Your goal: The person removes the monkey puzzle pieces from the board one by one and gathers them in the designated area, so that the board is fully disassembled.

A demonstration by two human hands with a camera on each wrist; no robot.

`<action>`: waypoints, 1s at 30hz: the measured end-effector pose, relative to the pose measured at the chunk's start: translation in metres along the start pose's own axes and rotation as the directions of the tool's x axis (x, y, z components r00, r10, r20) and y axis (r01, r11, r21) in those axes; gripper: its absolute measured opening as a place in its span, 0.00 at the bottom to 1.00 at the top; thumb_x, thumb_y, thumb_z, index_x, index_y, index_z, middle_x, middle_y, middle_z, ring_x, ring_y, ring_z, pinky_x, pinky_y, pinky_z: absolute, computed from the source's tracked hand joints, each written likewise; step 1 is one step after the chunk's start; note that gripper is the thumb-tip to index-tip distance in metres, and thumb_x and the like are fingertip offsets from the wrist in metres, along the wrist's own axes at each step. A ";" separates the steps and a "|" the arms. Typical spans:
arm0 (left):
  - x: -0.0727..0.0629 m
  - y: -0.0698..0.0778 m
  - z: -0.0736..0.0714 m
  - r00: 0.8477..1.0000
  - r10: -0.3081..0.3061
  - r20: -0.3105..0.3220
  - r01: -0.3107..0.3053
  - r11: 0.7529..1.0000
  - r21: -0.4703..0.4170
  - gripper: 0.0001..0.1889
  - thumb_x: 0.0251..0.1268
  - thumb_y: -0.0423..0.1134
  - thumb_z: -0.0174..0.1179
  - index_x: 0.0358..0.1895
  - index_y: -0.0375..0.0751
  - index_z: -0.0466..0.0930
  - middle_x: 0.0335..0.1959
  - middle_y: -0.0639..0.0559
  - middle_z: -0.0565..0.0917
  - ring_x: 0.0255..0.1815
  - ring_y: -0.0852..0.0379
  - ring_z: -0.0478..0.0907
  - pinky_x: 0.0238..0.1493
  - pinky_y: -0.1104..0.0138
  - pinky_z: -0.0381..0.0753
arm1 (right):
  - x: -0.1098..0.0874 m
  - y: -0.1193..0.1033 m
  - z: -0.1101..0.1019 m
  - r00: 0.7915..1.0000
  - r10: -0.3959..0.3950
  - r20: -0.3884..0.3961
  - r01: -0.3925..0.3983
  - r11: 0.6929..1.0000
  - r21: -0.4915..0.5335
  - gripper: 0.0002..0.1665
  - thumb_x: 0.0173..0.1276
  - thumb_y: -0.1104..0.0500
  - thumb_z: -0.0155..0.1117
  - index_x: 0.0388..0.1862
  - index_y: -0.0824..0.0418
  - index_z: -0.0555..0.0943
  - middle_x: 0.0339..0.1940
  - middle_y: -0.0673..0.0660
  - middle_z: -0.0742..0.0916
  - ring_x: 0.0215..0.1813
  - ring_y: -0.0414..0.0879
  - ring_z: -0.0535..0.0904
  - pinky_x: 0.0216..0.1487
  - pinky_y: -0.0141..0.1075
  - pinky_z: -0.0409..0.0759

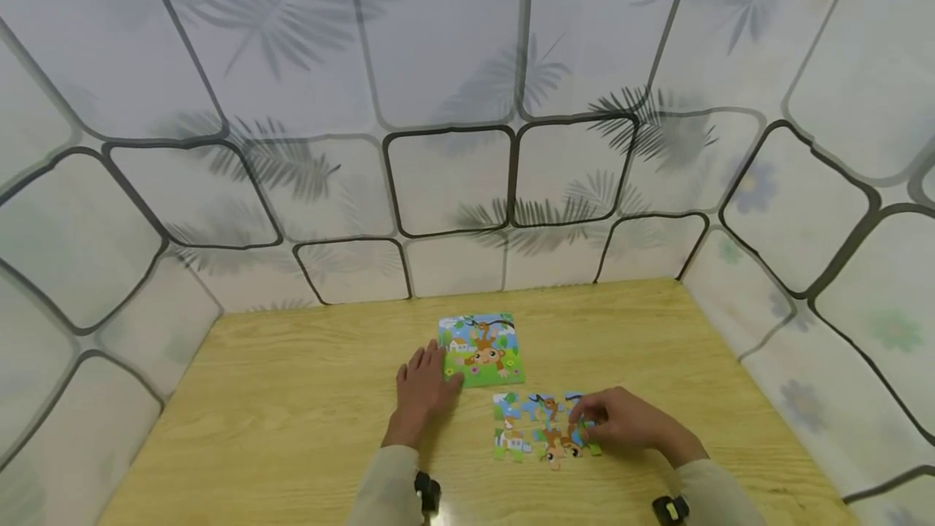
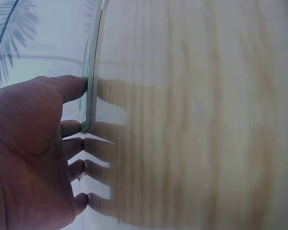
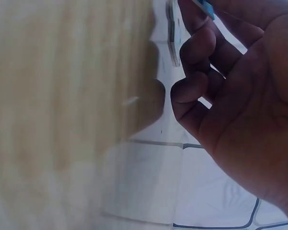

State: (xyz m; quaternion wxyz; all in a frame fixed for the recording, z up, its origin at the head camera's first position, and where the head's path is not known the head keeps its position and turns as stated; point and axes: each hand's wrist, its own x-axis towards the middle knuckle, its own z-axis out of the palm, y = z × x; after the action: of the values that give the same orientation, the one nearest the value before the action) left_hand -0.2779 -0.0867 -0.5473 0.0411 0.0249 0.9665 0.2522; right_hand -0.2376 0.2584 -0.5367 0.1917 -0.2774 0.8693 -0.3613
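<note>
A square picture board (image 1: 484, 339) with a cartoon monkey lies on the table. My left hand (image 1: 424, 390) rests at its left edge, fingers spread and fairly straight. In the left wrist view the thumb touches the side of the board (image 2: 93, 72), and the other fingertips rest on the table. Several jigsaw pieces (image 1: 511, 440), partly joined into the same monkey scene, lie just in front of the board. Over their right side, my right hand (image 1: 630, 420) pinches a blue-edged puzzle piece (image 3: 205, 7) between thumb and finger. That piece is mostly hidden by the fingers.
The light wooden table (image 1: 292, 412) reaches back to a patterned fabric wall (image 1: 453, 185) with dark outlines and leaf prints. Similar side walls slope in at left and right. A small black device (image 1: 427, 493) sits at the left wrist, another (image 1: 670, 510) at the right.
</note>
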 end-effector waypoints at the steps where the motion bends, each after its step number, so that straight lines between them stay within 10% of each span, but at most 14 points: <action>1: 0.001 0.000 0.000 1.000 -0.001 0.002 0.001 1.000 0.000 0.33 0.69 0.54 0.53 0.73 0.41 0.61 0.77 0.44 0.58 0.78 0.41 0.51 0.74 0.40 0.48 | -0.001 0.000 0.001 1.000 -0.009 0.003 0.009 1.000 -0.007 0.05 0.67 0.51 0.65 0.41 0.45 0.84 0.28 0.43 0.81 0.27 0.31 0.69 0.28 0.30 0.71; 16: 0.001 -0.002 -0.001 1.000 0.000 0.008 0.000 1.000 0.014 0.33 0.70 0.53 0.52 0.73 0.41 0.61 0.77 0.44 0.58 0.78 0.42 0.52 0.73 0.40 0.49 | -0.001 -0.003 0.007 0.991 -0.070 -0.114 0.059 0.994 -0.093 0.07 0.64 0.56 0.68 0.41 0.51 0.84 0.28 0.42 0.80 0.27 0.30 0.69 0.29 0.28 0.73; 30: 0.003 -0.010 -0.013 0.996 0.054 0.077 -0.050 0.997 -0.053 0.37 0.65 0.55 0.56 0.74 0.43 0.59 0.77 0.45 0.58 0.76 0.40 0.54 0.67 0.37 0.54 | 0.064 -0.036 0.012 0.974 -0.052 -0.222 0.003 0.976 -0.218 0.15 0.70 0.57 0.61 0.54 0.56 0.80 0.45 0.53 0.74 0.40 0.41 0.70 0.40 0.35 0.73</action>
State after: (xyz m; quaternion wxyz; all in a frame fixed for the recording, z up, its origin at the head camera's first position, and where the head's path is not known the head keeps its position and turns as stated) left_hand -0.2827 -0.1019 -0.5410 0.0730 0.0589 0.9564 0.2765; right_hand -0.2683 0.1907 -0.5269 0.0549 -0.2656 0.9157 -0.2966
